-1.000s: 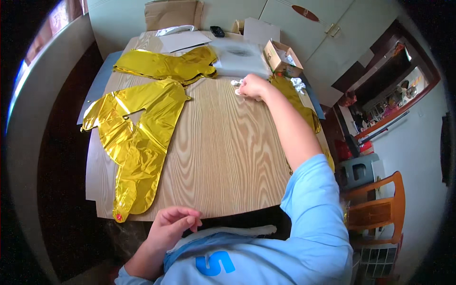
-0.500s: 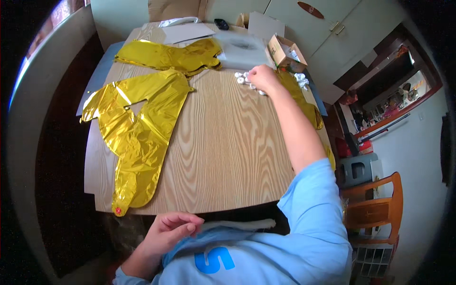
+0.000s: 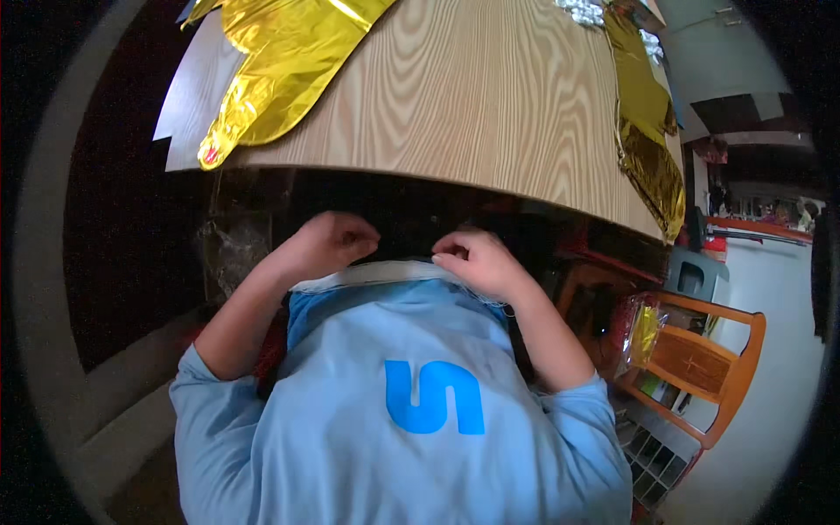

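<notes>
Both my hands hover low over my lap, between my light blue shirt [image 3: 420, 324] and the near edge of the wooden table [image 3: 455, 96]. Loosely curved, my left hand [image 3: 332, 245] shows a gap between thumb and fingers and nothing in it. Facing it, my right hand [image 3: 479, 261] has its thumb and forefinger drawn together; anything between them is too small or hidden to make out. A flat gold foil balloon [image 3: 289, 83] hangs slightly over the table's near left edge, with a small red spot at its tip.
More gold foil [image 3: 643, 114] lies along the table's right edge. Small white pieces [image 3: 582, 10] sit at the far right. A wooden chair [image 3: 709, 359] with a clear packet [image 3: 643, 337] and a grey stool [image 3: 696, 276] stand to the right.
My right hand has come back from the small white pieces at the far side to my lap, near my left hand. The view has tilted down toward my body.
</notes>
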A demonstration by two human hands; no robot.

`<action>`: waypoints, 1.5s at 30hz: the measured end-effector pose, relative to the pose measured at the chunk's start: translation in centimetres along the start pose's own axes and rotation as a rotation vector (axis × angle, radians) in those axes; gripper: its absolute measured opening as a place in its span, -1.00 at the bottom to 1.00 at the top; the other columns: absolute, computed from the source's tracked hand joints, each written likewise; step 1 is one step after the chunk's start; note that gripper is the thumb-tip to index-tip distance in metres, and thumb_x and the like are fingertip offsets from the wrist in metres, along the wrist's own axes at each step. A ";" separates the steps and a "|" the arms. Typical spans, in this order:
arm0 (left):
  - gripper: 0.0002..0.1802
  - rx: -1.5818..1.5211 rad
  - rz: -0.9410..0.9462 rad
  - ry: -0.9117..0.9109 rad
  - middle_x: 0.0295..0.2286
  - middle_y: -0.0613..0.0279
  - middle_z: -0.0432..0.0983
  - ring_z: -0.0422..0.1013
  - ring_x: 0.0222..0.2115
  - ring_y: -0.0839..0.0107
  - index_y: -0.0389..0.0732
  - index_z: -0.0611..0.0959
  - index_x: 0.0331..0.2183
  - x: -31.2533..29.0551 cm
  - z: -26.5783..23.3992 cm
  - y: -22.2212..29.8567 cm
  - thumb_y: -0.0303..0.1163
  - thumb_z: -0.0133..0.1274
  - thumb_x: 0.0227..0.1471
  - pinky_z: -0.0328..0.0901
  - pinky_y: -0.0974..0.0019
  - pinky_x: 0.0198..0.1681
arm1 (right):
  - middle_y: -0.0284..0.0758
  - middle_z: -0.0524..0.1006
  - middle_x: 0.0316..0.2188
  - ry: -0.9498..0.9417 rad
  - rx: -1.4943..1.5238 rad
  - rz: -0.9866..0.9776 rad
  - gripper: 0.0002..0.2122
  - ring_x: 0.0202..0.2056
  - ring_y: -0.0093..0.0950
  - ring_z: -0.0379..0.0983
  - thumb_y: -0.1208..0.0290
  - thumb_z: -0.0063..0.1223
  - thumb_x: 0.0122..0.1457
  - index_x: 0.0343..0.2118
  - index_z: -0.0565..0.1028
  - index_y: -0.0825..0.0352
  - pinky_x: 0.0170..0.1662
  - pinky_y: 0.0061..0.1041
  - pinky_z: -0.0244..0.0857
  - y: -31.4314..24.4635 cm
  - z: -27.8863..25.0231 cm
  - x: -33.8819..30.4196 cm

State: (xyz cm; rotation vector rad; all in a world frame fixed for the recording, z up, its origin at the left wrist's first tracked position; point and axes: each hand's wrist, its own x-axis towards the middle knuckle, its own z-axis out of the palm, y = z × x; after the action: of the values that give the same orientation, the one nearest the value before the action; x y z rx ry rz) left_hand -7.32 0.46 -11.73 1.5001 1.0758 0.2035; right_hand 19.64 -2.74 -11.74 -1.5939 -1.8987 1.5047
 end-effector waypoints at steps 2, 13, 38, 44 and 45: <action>-0.72 0.073 0.011 -0.069 -0.35 0.07 0.57 0.45 -0.33 0.45 -0.30 0.61 -0.23 0.1 0.4 0.2 -0.35 0.07 0.01 0.34 0.35 -0.22 | -0.25 0.55 -0.41 -0.085 0.084 0.007 -0.77 -0.38 -0.50 0.47 0.34 0.15 -0.01 -0.33 0.55 0.38 -0.32 -0.53 0.33 1.6 1.4 1.1; -0.80 0.118 0.038 0.008 -0.48 0.10 0.58 0.43 -0.47 0.47 -0.30 0.65 -0.36 -0.4 2.3 -1.0 -0.38 0.05 0.00 0.36 0.31 -0.34 | -0.29 0.55 -0.54 -0.073 0.022 -0.165 -0.82 -0.48 -0.55 0.46 0.37 0.12 -0.02 -0.45 0.57 0.40 -0.38 -0.55 0.31 -0.1 2.1 2.4; -0.90 0.049 0.443 0.044 -0.56 0.12 0.46 0.40 -0.51 0.38 -0.33 0.62 -0.49 -3.7 -1.2 10.3 -0.49 0.10 -0.08 0.29 0.35 -0.43 | -0.22 0.44 -0.54 0.345 0.123 -0.566 -0.86 -0.48 -0.39 0.42 0.41 0.02 0.13 -0.41 0.47 0.39 -0.40 -0.48 0.31 -9.1 -1.1 -1.8; -0.85 -0.892 0.485 0.444 -0.45 0.29 0.52 0.36 -0.43 0.57 -0.34 0.64 -0.41 -1.0 -0.1 11.5 -0.48 0.01 0.06 0.24 0.49 -0.37 | -0.23 0.35 -0.60 0.388 -0.116 -0.831 -0.94 -0.57 -0.29 0.34 0.54 0.04 0.03 -0.48 0.42 0.39 -0.51 -0.41 0.24 -8.6 0.7 -2.9; -0.85 -0.907 0.496 0.568 -0.45 0.28 0.52 0.36 -0.42 0.57 -0.33 0.64 -0.41 -0.5 0.1 12.0 -0.47 0.01 0.07 0.24 0.48 -0.38 | -0.22 0.35 -0.60 0.352 -0.202 -0.884 -0.94 -0.57 -0.26 0.34 0.55 0.05 0.01 -0.49 0.41 0.39 -0.51 -0.39 0.24 -10.1 0.2 -3.8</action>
State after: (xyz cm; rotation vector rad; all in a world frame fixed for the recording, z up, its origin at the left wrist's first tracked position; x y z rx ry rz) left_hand -1.55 1.83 -1.27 0.8391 0.8186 1.3390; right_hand 14.99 -4.79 -2.18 -0.7780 -2.1323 0.6352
